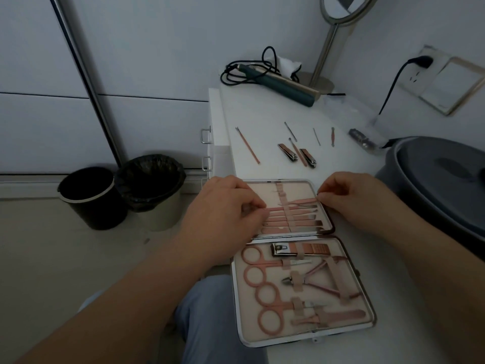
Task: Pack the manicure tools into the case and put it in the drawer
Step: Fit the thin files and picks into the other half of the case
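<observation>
Right fingers: the right hand [349, 198] has its fingertips curled and pinched on the tip end of a slim rose-gold tool [301, 201] at the right edge of the case's upper half.
Left fingers: the left hand [223, 211] lies over the left side of that same half with fingers curled down onto the tool handles; whether it grips one or only steadies them, I cannot tell.
Landmark: the manicure case [301, 261] lies open flat on the white dresser top [262, 114], at its near edge.
Upper half of case: several slim tools sit under the central elastic strap [284, 206]; the topmost loops look unfilled.
Lower half of case: scissors, a large clipper, nippers and tweezers are strapped in.
Beyond the case: still loose are a long pusher [248, 145], two nail clippers [298, 153] with a thin tool between them, and three small picks [312, 134].
Left of the case: drawer handles [206, 135] show on the dresser's side.
Step in hand: seemingly threading one slim tool under the strap.
Progress: roughly two thirds packed.
Next move: seat this tool straight, then fetch the loose pieces one at a time; the thin picks call for a careful fingertip pinch.
</observation>
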{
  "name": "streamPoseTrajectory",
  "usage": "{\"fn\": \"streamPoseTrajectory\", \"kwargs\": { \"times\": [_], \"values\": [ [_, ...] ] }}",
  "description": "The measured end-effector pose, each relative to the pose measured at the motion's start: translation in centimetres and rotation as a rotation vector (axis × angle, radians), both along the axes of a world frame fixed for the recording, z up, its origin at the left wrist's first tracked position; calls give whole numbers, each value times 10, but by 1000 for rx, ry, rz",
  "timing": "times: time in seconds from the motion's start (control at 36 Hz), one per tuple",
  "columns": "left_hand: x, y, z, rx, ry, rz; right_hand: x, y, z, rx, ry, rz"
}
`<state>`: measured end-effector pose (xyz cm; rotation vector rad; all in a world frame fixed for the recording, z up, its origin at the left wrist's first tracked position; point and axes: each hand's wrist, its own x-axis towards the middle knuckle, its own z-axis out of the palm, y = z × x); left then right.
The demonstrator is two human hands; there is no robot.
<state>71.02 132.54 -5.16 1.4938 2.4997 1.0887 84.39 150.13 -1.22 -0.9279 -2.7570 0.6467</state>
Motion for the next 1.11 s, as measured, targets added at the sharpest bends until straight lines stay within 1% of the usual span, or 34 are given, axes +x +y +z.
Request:
{"fn": "streamPoseTrajectory", "kwargs": {
  "times": [0.08, 0.17, 0.25, 0.36, 0.64, 0.83, 0.92, 1.06, 1.11],
  "values": [
    [1, 6, 6, -41, -32, 50, 2, -3, -1, 47, 34, 16],
    [2, 13, 10, -78, -57, 91, 4, -4, -3, 20, 65, 22],
    [2, 16, 11, -88, -61, 94, 4, -3, -4, -7, 71, 32],
    [0, 17, 12, -77, -111, 70, 3, -1, -3, -42, 74, 46],
    [-3, 19, 12, -90, -90, 42, 1, 4, -2, 4, -23, 147],
    [-3, 18, 10, -74, -108, 19, -3, 5, 3, 50, -98, 214],
    [-5, 17, 8, -94, -113, 15, -9, 2, 5, 80, -102, 234],
    [-5, 16, 5, -97, -108, 7, -20, -3, 3, 40, -91, 244],
    [-4, 15, 4, -96, -76, -10, -20, -3, 4, 35, -93, 241]
  ]
}}
